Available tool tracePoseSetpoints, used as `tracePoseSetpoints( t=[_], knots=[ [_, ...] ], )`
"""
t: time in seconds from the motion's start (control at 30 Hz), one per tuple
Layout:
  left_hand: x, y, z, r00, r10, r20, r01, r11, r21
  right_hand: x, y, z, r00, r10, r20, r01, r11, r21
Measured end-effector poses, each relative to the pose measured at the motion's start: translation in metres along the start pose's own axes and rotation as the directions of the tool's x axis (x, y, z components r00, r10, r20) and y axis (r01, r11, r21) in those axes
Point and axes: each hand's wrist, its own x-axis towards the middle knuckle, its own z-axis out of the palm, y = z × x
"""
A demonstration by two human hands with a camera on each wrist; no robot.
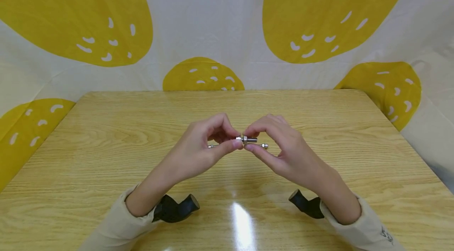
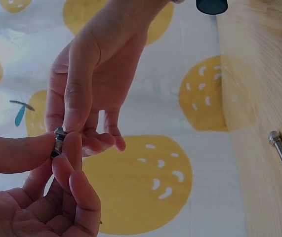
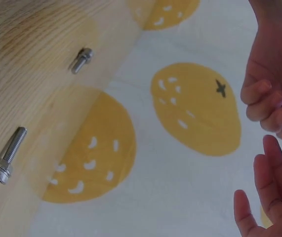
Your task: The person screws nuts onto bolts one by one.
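Above the middle of the table, my left hand (image 1: 200, 146) pinches the head of a metal bolt (image 1: 252, 140) between thumb and index finger. The bolt lies level, its threaded end pointing right. Thumb and index finger of my right hand (image 1: 283, 146) pinch the hex nut (image 1: 245, 139) on its shank. In the left wrist view the bolt (image 2: 58, 142) is mostly covered by fingertips. In the right wrist view the fingers of my right hand (image 3: 276, 192) hide most of it. My left hand (image 3: 274, 89) shows above them there.
On the wooden table (image 1: 142, 125) lie two more bolts: one bolt (image 1: 264, 146) behind my right hand, another bolt (image 1: 211, 146) behind my left. In the right wrist view the nearer bolt (image 3: 7, 155) carries a nut. A fruit-patterned cloth (image 1: 209, 18) hangs behind the table.
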Motion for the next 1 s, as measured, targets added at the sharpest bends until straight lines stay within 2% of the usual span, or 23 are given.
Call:
tracePoseSetpoints(
  t=[0.23,0.47,0.6,0.83,1.0],
  knots=[
    [-0.0005,0.0017,0.0002,1.000,-0.010,0.006,0.010,1.000,-0.009,-0.0003,-0.0006,0.0017,0.999,0.032,0.021,-0.032,0.999,-0.006],
    [-0.0005,0.0013,0.0029,1.000,0.012,0.006,-0.012,1.000,0.000,-0.0010,0.0001,0.0035,0.996,0.065,0.056,-0.064,0.998,-0.026],
    [-0.0004,0.0016,0.0039,1.000,0.009,0.006,-0.009,1.000,0.002,-0.0017,0.0013,0.0043,0.997,0.070,0.046,-0.068,0.997,-0.044],
    [-0.0009,0.0007,0.0025,1.000,0.004,-0.002,-0.004,1.000,0.008,-0.0021,-0.0027,-0.0002,0.988,0.140,0.058,-0.138,0.990,-0.035],
    [-0.0009,0.0008,0.0006,1.000,-0.005,-0.003,0.005,1.000,0.005,0.0002,-0.0026,0.0003,0.999,0.039,0.003,-0.040,0.999,0.011]
  ],
)
